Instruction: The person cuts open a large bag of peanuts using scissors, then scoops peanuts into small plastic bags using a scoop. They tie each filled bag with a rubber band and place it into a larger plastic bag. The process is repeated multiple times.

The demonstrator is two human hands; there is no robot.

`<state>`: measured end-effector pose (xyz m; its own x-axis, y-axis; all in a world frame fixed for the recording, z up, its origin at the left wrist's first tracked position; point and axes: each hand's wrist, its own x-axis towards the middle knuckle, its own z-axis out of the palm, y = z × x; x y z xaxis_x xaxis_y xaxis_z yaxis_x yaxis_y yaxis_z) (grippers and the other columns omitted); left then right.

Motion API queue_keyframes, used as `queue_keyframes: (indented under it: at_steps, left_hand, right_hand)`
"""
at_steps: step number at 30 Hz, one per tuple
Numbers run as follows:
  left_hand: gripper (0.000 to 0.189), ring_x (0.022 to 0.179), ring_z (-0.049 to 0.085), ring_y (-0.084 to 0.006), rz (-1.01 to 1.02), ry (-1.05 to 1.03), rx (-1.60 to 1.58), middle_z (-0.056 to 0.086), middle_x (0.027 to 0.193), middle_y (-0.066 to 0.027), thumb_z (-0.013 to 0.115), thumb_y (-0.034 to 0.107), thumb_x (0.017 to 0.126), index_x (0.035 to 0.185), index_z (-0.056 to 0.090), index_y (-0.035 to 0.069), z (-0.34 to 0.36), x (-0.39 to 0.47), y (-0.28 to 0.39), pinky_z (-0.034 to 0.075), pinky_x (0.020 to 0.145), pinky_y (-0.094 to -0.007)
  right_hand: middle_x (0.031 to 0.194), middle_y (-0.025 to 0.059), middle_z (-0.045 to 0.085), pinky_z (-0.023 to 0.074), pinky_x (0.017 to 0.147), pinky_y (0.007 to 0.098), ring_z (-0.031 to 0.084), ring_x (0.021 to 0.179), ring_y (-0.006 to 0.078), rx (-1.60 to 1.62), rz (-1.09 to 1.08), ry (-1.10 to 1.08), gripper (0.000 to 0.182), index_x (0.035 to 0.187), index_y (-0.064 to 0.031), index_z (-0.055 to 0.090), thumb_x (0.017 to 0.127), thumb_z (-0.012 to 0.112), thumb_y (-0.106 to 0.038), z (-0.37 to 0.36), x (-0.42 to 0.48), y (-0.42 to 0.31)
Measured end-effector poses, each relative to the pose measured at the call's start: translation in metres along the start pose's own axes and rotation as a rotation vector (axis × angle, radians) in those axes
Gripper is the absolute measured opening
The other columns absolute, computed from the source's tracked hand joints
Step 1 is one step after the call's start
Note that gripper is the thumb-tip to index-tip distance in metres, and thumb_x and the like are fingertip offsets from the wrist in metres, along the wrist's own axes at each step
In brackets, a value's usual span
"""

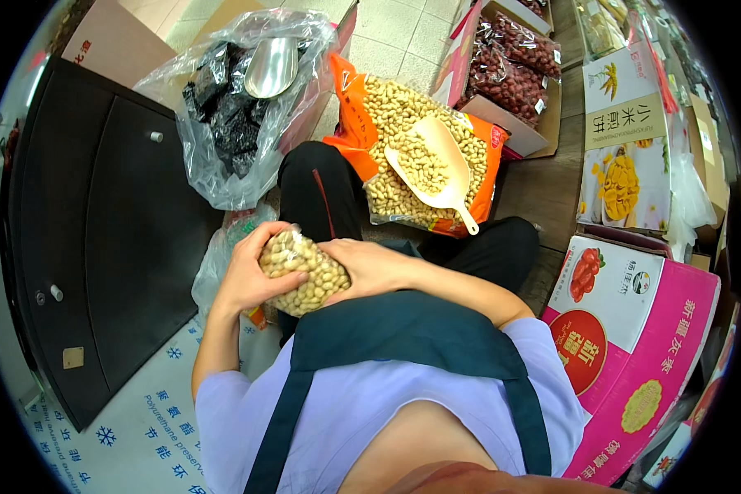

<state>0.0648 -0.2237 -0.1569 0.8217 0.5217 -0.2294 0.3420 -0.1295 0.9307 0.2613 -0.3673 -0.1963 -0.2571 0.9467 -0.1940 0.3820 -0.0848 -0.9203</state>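
A small clear plastic bag (305, 268) packed with what look like peanuts in their shells is held in front of my lap, tilted. My left hand (250, 265) grips its left side, with the thumb across the front. Around the right end of the bag, my right hand (364, 265) is closed, its thumb on the upper edge. Just beyond my knees stands a large opened orange and clear bag of peanuts (386, 179). A cream plastic scoop (460, 167), heaped with peanuts, rests on top of them.
Left of my knees, a clear plastic liner (213, 182) holds black-wrapped pieces (219, 80) and a metal scoop (272, 68). A black cabinet panel (142, 204) borders the left. Boxes of bagged red dates (509, 77) stand ahead right; printed cartons (630, 123) and a pink carton (654, 346) line the right.
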Motion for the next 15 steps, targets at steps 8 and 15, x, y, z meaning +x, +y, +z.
queue_keyframes:
  at_steps: [8, 15]
  left_hand:
    - [0.021, 0.076, 0.067, -0.038, -0.08, 0.334, 0.47, 0.067, 0.078, -0.0158, 0.072, 0.024, 0.081, 0.088, 0.06, 0.008, 0.014, 0.002, 0.019, 0.051, 0.067, -0.0449]
    - [0.018, 0.072, 0.067, -0.0348, 0.001, 0.438, 0.373, 0.067, 0.074, -0.0122, 0.072, 0.019, 0.081, 0.084, 0.059, 0.008, 0.013, -0.003, 0.013, 0.051, 0.063, -0.0427]
  right_hand:
    - [0.105, 0.0215, 0.061, 0.0476, 0.091, 0.0426, 0.058, 0.104, 0.0359, -0.155, 0.032, 0.061, 0.076, 0.111, 0.0061, 0.059, 0.071, 0.077, -0.056, 0.022, 0.02, -0.021]
    - [0.107, 0.0208, 0.059, 0.0485, 0.09, 0.0429, 0.057, 0.106, 0.0356, -0.237, -0.033, 0.164, 0.08, 0.116, 0.0065, 0.055, 0.07, 0.079, -0.054, 0.02, 0.014, -0.032]
